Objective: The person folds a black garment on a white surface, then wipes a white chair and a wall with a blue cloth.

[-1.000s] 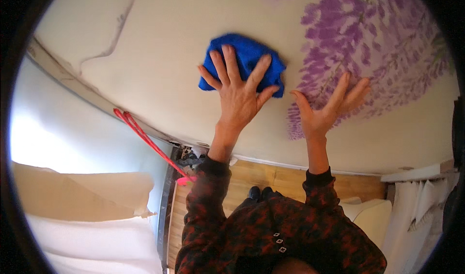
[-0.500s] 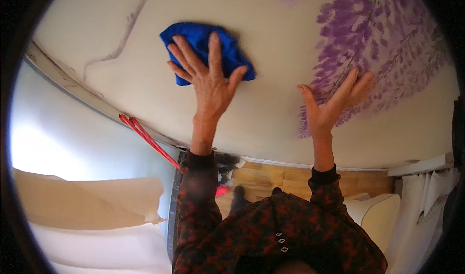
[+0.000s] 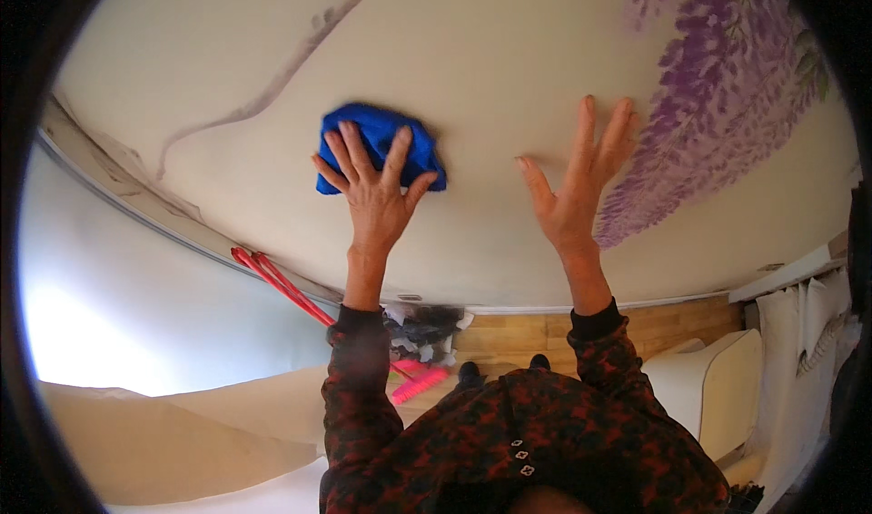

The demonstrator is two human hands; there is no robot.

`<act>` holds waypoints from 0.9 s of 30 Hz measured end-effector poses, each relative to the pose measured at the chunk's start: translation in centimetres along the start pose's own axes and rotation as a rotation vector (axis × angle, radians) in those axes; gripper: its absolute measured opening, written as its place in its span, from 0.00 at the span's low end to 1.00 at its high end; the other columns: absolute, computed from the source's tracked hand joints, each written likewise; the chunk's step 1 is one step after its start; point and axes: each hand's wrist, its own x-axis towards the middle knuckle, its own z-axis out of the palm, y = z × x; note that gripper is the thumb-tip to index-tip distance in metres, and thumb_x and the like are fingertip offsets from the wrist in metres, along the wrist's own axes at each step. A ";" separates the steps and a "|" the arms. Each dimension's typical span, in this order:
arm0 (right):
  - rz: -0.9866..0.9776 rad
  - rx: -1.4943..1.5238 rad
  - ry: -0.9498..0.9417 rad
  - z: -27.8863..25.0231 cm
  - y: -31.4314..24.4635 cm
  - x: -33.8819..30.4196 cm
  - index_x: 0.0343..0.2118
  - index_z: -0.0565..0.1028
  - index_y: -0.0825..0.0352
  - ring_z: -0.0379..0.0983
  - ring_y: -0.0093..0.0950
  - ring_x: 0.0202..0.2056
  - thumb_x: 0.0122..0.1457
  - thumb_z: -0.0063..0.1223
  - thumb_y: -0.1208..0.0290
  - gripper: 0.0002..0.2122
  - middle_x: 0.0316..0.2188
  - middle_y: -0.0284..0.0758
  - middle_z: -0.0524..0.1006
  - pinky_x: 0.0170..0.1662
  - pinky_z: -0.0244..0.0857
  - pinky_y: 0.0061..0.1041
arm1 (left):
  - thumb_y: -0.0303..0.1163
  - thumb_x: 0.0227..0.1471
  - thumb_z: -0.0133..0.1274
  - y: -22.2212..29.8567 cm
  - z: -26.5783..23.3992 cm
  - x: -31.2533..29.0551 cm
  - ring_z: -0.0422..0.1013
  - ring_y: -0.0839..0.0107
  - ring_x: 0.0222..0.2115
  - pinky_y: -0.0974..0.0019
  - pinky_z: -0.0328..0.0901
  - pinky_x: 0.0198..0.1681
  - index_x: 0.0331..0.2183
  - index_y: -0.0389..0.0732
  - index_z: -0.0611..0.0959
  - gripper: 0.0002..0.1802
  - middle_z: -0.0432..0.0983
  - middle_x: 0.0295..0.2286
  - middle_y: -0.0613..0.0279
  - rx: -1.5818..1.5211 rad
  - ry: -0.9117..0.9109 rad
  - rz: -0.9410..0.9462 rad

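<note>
My left hand holds a blue cloth pressed against a cream wall. Its fingers are spread over the cloth, whose edges stick out past them and past the thumb. To the right, my right hand is open, with nothing in it. Its fingers point up at the wall, just left of a painted purple flower cluster; whether the fingertips touch the surface I cannot tell.
A painted grey-purple branch runs up the wall at the left. Below it a red-handled broom leans near a pile of dark and white scraps. A pale chair-like piece stands on the wooden floor at the lower right.
The cloth under my left hand has moved lower on the wall. My right hand has shifted left, off the painted purple flowers. The view has turned somewhat, showing more of the broom.
</note>
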 end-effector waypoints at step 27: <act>-0.272 -0.021 -0.075 7.6 -7.1 1.5 0.69 0.59 0.57 0.32 0.46 0.73 0.57 0.61 0.52 0.39 0.72 0.48 0.45 0.68 0.13 0.57 | 0.66 0.51 0.55 -8.8 -3.5 2.0 0.29 0.31 0.68 0.25 0.22 0.63 0.66 0.55 0.65 0.47 0.31 0.68 0.32 -0.056 0.183 -0.075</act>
